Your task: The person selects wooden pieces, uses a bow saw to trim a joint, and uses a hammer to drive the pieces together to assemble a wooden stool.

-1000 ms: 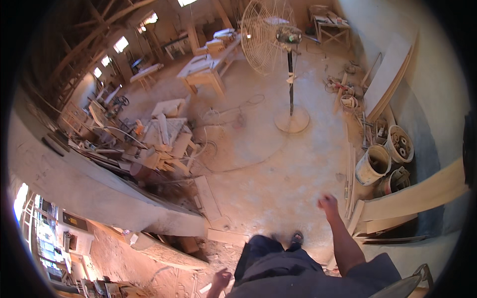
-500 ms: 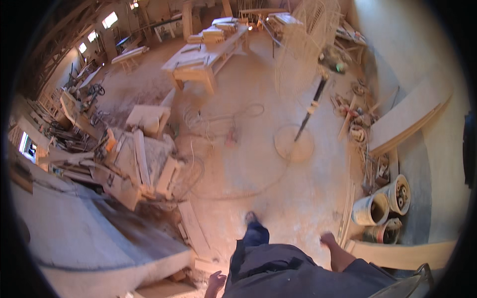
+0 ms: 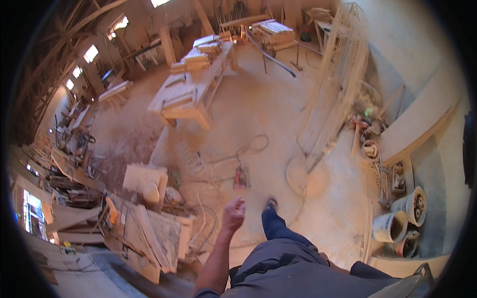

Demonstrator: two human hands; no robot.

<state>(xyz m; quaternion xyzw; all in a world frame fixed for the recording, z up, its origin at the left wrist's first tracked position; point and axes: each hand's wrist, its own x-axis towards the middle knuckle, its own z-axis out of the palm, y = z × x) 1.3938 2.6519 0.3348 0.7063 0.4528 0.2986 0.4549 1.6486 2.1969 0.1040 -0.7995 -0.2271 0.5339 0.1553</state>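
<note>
My left hand (image 3: 234, 213) hangs in front of my body over the floor, its fingers curled in and nothing visible in them. Nearest to it lies a red corded power tool (image 3: 242, 178), apart from the hand and on the dusty floor. Only a small patch of skin of my right hand or wrist (image 3: 324, 256) shows beside my dark clothing; its fingers are hidden. My shod foot (image 3: 271, 203) is on the floor ahead.
A tall wire-caged pedestal fan (image 3: 338, 84) stands on a round base (image 3: 307, 176) to the right. Ahead is a wooden workbench (image 3: 174, 99) with stacked boards. Buckets (image 3: 390, 227) line the right wall. Wood scraps and a dusty machine table (image 3: 159, 233) crowd the left; cords cross the floor.
My left hand has swung forward and up from the lower edge. My right hand has drawn back behind my clothing. The workbench, fan and red tool appear closer.
</note>
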